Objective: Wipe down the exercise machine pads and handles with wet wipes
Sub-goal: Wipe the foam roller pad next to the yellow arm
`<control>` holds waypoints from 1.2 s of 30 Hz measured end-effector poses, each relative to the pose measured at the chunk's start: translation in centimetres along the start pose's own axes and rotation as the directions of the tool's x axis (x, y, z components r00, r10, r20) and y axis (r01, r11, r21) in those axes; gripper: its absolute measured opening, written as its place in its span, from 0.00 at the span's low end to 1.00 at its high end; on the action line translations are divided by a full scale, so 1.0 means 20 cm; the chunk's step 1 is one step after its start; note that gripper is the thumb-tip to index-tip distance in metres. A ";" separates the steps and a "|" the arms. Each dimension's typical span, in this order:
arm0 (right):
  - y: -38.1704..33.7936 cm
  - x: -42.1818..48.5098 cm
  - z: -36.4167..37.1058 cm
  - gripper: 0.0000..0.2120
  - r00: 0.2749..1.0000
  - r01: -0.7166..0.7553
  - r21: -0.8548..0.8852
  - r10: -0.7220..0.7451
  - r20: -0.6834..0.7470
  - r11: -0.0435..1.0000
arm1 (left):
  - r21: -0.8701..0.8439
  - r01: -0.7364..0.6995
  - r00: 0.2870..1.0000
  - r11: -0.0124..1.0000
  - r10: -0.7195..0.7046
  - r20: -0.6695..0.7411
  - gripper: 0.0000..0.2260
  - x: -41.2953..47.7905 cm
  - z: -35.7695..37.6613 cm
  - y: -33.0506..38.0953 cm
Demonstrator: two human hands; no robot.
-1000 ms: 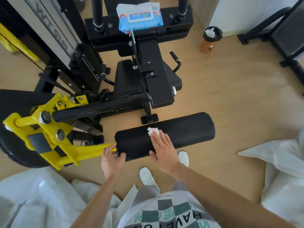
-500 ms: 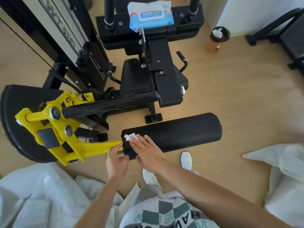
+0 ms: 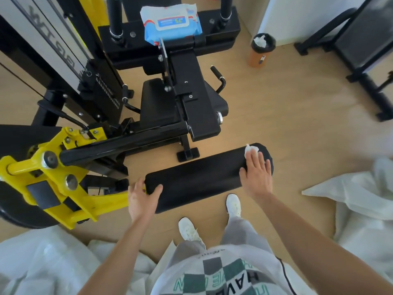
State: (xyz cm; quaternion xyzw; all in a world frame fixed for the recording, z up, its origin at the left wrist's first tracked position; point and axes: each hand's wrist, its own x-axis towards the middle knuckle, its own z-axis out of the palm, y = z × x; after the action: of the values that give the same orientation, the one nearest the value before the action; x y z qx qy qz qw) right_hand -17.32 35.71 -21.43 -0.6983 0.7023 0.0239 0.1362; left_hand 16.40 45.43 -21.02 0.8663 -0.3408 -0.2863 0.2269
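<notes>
Item: I am pressing the wipe (image 3: 251, 150) under my right hand's (image 3: 256, 173) flat, straight fingers onto the pad's (image 3: 197, 177) right end, my left hand (image 3: 141, 199) gripping its left end, the pack (image 3: 172, 22) lying atop the machine (image 3: 191, 99).

Orange bin (image 3: 258, 58) (tissue (image 3: 261, 41) inside, perhaps) stands on floor (image 3: 297, 128).

Crumpled white wet wipe (image 3: 252, 150) lies on black roller pad (image 3: 202, 177), right end.

The single wide-angle camera sits on the person's head, facing forward and steeply down, close above the black roller pad (image 3: 202, 179).
</notes>
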 end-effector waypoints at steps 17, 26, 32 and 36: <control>-0.47 -0.24 0.12 0.31 0.905 0.408 0.067 -0.413 0.098 0.910 | -0.130 -0.023 0.999 0.991 0.019 -0.033 0.28 -0.13 0.00 -0.07; -0.94 -0.42 0.22 0.32 0.592 0.788 0.019 -0.767 0.248 0.615 | -0.125 -0.049 0.999 0.991 0.046 -0.020 0.22 -0.17 -0.01 -0.12; -0.90 -0.41 0.23 0.34 0.564 0.820 -0.061 -0.786 0.252 0.569 | -0.113 -0.059 0.998 0.992 0.059 -0.010 0.22 -0.17 -0.02 -0.15; -0.77 -0.38 0.21 0.32 0.695 0.710 -0.027 -0.695 0.183 0.704 | -0.144 -0.039 0.999 0.989 0.035 -0.031 0.19 -0.15 -0.03 -0.14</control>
State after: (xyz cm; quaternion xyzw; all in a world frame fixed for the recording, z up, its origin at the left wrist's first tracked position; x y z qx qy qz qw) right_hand -1.62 43.63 -21.39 -0.9150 0.3669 0.0589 0.1571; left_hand 16.26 49.54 -21.22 0.8452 -0.3318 -0.2937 0.2990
